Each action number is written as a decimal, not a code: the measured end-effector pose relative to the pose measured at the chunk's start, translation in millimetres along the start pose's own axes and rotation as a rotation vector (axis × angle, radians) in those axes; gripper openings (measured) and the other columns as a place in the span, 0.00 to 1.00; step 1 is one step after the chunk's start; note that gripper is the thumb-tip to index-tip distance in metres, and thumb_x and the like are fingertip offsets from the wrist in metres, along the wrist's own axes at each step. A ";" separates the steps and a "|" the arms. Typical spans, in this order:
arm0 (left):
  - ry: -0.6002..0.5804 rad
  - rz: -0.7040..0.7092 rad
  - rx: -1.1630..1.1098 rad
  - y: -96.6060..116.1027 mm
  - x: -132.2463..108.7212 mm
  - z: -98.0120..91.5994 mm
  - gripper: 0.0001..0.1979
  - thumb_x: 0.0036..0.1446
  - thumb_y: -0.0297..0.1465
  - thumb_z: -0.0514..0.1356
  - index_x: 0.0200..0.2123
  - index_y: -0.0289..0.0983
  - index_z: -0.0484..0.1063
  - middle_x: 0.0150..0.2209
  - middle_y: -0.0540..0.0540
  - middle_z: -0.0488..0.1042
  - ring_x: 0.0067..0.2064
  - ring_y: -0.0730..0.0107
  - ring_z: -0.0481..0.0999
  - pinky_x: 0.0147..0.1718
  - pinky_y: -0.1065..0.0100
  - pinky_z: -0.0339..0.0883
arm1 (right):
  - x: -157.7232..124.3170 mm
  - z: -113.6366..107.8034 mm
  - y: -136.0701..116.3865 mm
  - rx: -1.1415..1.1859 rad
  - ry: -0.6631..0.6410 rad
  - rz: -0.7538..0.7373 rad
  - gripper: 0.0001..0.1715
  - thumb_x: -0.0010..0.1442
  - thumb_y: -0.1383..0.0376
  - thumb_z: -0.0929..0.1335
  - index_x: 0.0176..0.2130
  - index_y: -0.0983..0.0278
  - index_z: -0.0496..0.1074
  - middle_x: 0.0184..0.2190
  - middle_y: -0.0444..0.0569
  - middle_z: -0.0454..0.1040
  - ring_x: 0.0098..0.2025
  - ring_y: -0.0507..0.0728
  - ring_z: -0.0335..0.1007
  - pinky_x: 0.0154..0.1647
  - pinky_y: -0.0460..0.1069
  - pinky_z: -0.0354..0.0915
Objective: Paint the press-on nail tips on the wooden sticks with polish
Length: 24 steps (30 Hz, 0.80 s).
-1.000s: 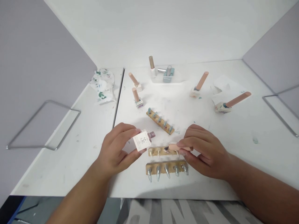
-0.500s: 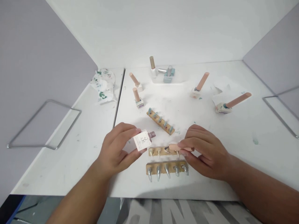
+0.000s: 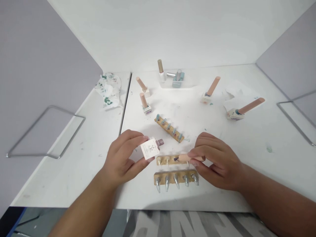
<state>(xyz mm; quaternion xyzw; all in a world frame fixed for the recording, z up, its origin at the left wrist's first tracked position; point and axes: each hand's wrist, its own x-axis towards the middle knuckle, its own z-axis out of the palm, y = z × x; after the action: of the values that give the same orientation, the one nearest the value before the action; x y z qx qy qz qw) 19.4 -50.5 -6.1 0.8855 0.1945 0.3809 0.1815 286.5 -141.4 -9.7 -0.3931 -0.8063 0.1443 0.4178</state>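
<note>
Pinching the open bottle [image 3: 150, 148] in our left hand [image 3: 124, 156] and grasping the peach brush cap [image 3: 185, 157] in our right hand [image 3: 216, 161], we held both toward the table's [image 3: 138, 199] near edge. The bottle seemed light, rigid, perhaps breakable, best gripped by its flat sides; the cap seemed light and smooth, best gripped along its shaft.

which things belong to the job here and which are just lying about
In use: open bottle in left hand; brush cap in right hand; middle nail-tip strip
Apparently just lying about: stained paper; clear tray; left wire frame
</note>
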 end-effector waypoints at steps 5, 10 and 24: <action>0.001 -0.002 0.010 0.3 0.3 0.1 0.21 0.57 0.28 0.64 0.53 0.38 0.68 0.39 0.42 0.73 0.36 0.66 0.73 0.30 0.67 0.70 | 1.6 -2.1 1.5 -0.016 0.041 -0.005 0.08 0.59 0.75 0.65 0.38 0.65 0.66 0.23 0.40 0.62 0.26 0.49 0.56 0.30 0.48 0.57; 0.007 0.011 0.008 -1.3 0.0 0.7 0.22 0.55 0.26 0.64 0.53 0.36 0.68 0.40 0.42 0.72 0.37 0.66 0.73 0.31 0.66 0.71 | 0.4 -1.5 2.4 0.060 -0.023 -0.054 0.06 0.59 0.74 0.66 0.39 0.66 0.67 0.24 0.42 0.64 0.27 0.50 0.56 0.32 0.49 0.57; 0.010 0.001 0.001 -1.2 -0.5 0.5 0.21 0.56 0.27 0.65 0.53 0.37 0.68 0.39 0.41 0.73 0.37 0.65 0.73 0.31 0.67 0.70 | -1.2 -11.1 -8.1 0.074 -0.178 -0.079 0.11 0.56 0.77 0.64 0.38 0.65 0.67 0.23 0.40 0.62 0.26 0.51 0.53 0.32 0.50 0.55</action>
<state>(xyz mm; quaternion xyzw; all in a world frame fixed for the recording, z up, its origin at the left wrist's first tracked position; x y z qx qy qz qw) 19.3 -49.8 -7.3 0.8838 0.1953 0.3853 0.1799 291.4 -148.6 0.9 -0.3309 -0.8491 0.1919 0.3643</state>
